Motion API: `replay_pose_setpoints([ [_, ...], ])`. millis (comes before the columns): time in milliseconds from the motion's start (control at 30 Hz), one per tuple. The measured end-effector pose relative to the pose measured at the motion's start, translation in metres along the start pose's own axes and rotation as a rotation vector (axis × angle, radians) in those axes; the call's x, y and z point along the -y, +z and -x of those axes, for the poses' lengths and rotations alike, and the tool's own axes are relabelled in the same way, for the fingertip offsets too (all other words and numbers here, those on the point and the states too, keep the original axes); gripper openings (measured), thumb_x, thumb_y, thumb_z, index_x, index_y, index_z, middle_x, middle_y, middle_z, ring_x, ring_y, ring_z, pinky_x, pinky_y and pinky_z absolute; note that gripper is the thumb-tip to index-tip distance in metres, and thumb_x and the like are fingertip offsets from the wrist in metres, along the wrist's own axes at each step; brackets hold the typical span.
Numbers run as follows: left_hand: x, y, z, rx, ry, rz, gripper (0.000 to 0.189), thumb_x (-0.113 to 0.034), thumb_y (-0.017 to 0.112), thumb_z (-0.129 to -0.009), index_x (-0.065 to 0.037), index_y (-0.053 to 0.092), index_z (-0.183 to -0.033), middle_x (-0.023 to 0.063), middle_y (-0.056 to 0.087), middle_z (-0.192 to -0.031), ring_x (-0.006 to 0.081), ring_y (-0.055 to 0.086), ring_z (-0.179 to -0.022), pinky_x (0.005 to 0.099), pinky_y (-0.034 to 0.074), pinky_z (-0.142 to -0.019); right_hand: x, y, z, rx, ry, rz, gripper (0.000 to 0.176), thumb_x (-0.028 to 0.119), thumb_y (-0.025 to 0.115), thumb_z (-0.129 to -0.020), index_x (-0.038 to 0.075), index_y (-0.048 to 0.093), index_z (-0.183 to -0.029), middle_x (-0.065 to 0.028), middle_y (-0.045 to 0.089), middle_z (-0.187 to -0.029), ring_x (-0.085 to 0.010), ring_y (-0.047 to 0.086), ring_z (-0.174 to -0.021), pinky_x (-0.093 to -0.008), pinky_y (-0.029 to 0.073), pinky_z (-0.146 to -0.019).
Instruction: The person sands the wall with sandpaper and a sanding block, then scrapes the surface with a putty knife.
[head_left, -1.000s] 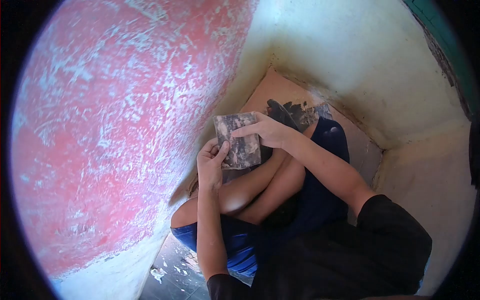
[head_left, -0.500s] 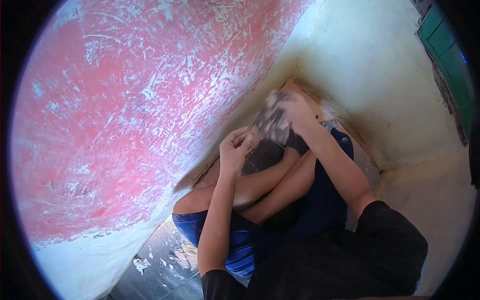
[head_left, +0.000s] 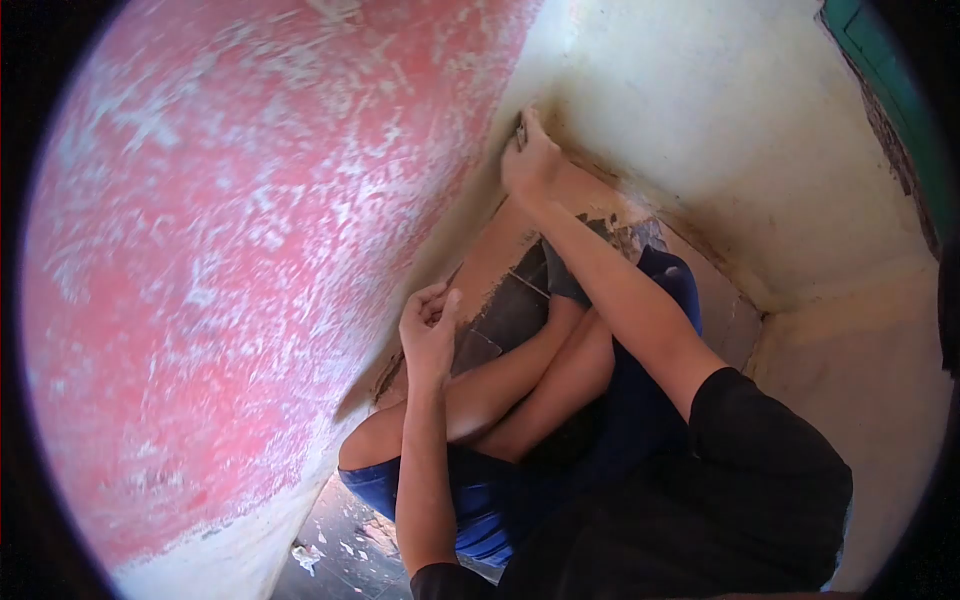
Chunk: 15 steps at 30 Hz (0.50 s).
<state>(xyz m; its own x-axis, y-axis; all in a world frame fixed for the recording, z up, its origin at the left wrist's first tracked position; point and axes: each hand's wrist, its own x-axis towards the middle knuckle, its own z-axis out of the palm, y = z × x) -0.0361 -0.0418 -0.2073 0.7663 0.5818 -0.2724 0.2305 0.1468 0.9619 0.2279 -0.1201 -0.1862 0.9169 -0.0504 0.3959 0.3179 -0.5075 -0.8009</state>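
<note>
My right hand [head_left: 532, 165] is closed up in the corner, pressed against the pale lower strip of the pink wall [head_left: 270, 250]. A small dark edge [head_left: 521, 133] shows between its fingers; what it belongs to is mostly hidden. Lower down, my left hand [head_left: 430, 330] hovers close to the same wall with fingers loosely curled and the thumb apart, and nothing is visible in it. The pink paint is streaked with whitish scuffs.
My crossed legs [head_left: 545, 375] fill the space below my hands. Dark floor tiles [head_left: 510, 308] and a reddish-brown border [head_left: 490, 262] lie ahead. A cream wall [head_left: 700, 110] closes in on the right, with a green frame [head_left: 890, 90] beyond. Flakes [head_left: 308, 556] lie on the lower-left floor.
My right hand has moved up and left to the wall in the corner; a blurred dark, speckled piece was by it before. My left hand has shifted slightly left and down.
</note>
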Motion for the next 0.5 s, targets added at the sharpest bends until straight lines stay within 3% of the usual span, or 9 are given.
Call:
replay_pose_setpoints([
  [67,-0.008,0.002,0.001,-0.005,0.006,0.012,0.037,-0.023,0.075,-0.098,0.000,0.062,-0.124,0.0055,0.068,-0.100,0.0116,0.063,-0.090,0.0266,0.053,-0.076,-0.002,0.009,0.002,0.024,-0.091,-0.153,0.065,-0.001,0.052,-0.093,-0.003,0.037,-0.156,-0.0297,0.051,-0.148,-0.0404,0.064,-0.122,-0.0461,0.053,-0.100],
  [100,-0.011,0.003,0.000,0.005,0.002,0.008,0.037,-0.023,0.075,-0.098,0.000,0.062,-0.124,0.0055,0.068,-0.100,0.0116,0.063,-0.090,0.0266,0.053,-0.076,-0.005,0.012,0.001,0.017,-0.084,-0.147,0.065,-0.001,0.052,-0.093,-0.003,0.037,-0.156,-0.0297,0.051,-0.148,-0.0404,0.064,-0.122,-0.0461,0.053,-0.100],
  [167,-0.012,0.003,0.001,-0.005,-0.016,-0.006,0.037,-0.023,0.074,-0.098,0.000,0.062,-0.124,0.0044,0.068,-0.099,0.0111,0.062,-0.089,0.0261,0.053,-0.076,-0.012,0.015,0.000,0.039,-0.209,-0.020,0.074,-0.006,0.050,-0.091,-0.010,0.020,-0.158,-0.0351,0.032,-0.158,-0.0433,0.057,-0.130,-0.0449,0.052,-0.102],
  [267,-0.009,0.003,0.001,-0.010,-0.037,0.011,0.036,-0.022,0.074,-0.099,-0.001,0.062,-0.125,0.0036,0.067,-0.097,0.0104,0.062,-0.087,0.0262,0.052,-0.075,-0.021,0.025,0.003,-0.025,-0.326,0.053,0.078,-0.008,0.048,-0.089,-0.011,0.015,-0.159,-0.0382,0.029,-0.159,-0.0496,0.053,-0.131,-0.0472,0.052,-0.102],
  [300,-0.009,0.003,0.003,-0.001,-0.044,0.005,0.036,-0.022,0.074,-0.099,-0.001,0.062,-0.125,0.0036,0.067,-0.097,0.0104,0.062,-0.087,0.0262,0.052,-0.075,-0.015,0.021,0.012,-0.026,-0.316,0.060,0.078,-0.008,0.048,-0.089,-0.011,0.015,-0.159,-0.0382,0.029,-0.159,-0.0496,0.053,-0.131,-0.0472,0.052,-0.102],
  [367,-0.013,0.004,0.003,0.001,-0.039,-0.026,0.035,-0.023,0.074,-0.099,-0.001,0.062,-0.124,0.0028,0.067,-0.096,0.0097,0.062,-0.086,0.0253,0.052,-0.074,0.009,0.001,0.039,0.172,-0.185,0.000,0.081,-0.009,0.049,-0.086,-0.012,0.011,-0.158,-0.0396,0.033,-0.156,-0.0524,0.055,-0.125,-0.0501,0.053,-0.099],
  [500,-0.017,0.006,0.005,-0.005,-0.061,-0.019,0.035,-0.023,0.073,-0.100,-0.001,0.062,-0.124,0.0025,0.068,-0.096,0.0092,0.062,-0.086,0.0247,0.051,-0.075,0.013,0.005,0.051,0.131,-0.261,-0.007,0.082,-0.010,0.048,-0.086,-0.012,0.011,-0.158,-0.0399,0.036,-0.153,-0.0535,0.060,-0.115,-0.0514,0.054,-0.093],
])
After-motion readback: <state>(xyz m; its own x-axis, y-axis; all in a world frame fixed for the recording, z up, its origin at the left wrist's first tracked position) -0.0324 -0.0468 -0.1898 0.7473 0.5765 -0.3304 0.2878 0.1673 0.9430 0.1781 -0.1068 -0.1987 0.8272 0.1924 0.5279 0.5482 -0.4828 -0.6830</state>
